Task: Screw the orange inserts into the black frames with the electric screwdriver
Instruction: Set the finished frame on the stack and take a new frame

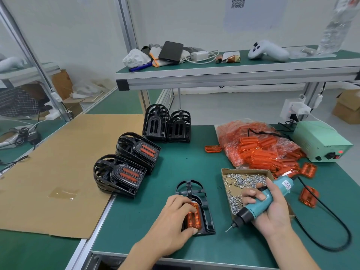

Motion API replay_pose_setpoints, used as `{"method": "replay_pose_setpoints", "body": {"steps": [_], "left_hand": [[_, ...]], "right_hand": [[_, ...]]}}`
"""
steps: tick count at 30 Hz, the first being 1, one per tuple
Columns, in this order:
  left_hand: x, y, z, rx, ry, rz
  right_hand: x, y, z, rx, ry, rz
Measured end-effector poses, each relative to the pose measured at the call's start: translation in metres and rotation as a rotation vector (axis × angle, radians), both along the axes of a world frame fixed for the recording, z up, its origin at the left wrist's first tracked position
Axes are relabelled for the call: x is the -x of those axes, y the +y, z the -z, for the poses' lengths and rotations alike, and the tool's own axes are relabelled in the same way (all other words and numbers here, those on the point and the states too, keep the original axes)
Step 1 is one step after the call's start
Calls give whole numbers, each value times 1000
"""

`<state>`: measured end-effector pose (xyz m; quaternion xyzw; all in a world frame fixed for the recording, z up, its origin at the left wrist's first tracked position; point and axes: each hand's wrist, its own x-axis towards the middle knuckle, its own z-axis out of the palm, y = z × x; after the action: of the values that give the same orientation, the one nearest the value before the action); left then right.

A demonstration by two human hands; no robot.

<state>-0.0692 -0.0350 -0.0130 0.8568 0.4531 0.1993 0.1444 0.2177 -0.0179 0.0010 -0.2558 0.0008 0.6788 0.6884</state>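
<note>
A black frame (196, 193) lies flat on the green mat near the front edge, with an orange insert (194, 216) seated in it. My left hand (173, 215) rests on the frame, its fingers pressing on the insert and its thumb at the frame's near edge. My right hand (270, 207) grips a teal electric screwdriver (261, 203), bit pointing down-left, with a screw on its tip just right of the frame. A cardboard tray of screws (241, 184) lies under that hand.
Two stacks of frames with orange inserts (124, 172) stand at left; empty black frames (167, 125) behind. A bag of orange inserts (257, 147) and loose ones lie right, beside a green power box (321, 141). The tool's cable (339, 221) loops right. Cardboard sheet (48, 172) at left.
</note>
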Motion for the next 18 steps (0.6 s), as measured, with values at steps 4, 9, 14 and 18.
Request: {"method": "replay_pose_setpoints", "body": {"steps": [4, 9, 14, 18], "left_hand": [[-2, 0, 2, -26, -24, 12], [2, 2, 5, -4, -45, -31], [1, 0, 10, 12, -82, -7], [-7, -2, 16, -59, -82, 39]], "right_hand": [[-1, 1, -1, -15, -8, 8], [0, 1, -1, -4, -6, 13], [1, 0, -1, -11, -18, 14], [0, 0, -2, -1, 0, 19]]}}
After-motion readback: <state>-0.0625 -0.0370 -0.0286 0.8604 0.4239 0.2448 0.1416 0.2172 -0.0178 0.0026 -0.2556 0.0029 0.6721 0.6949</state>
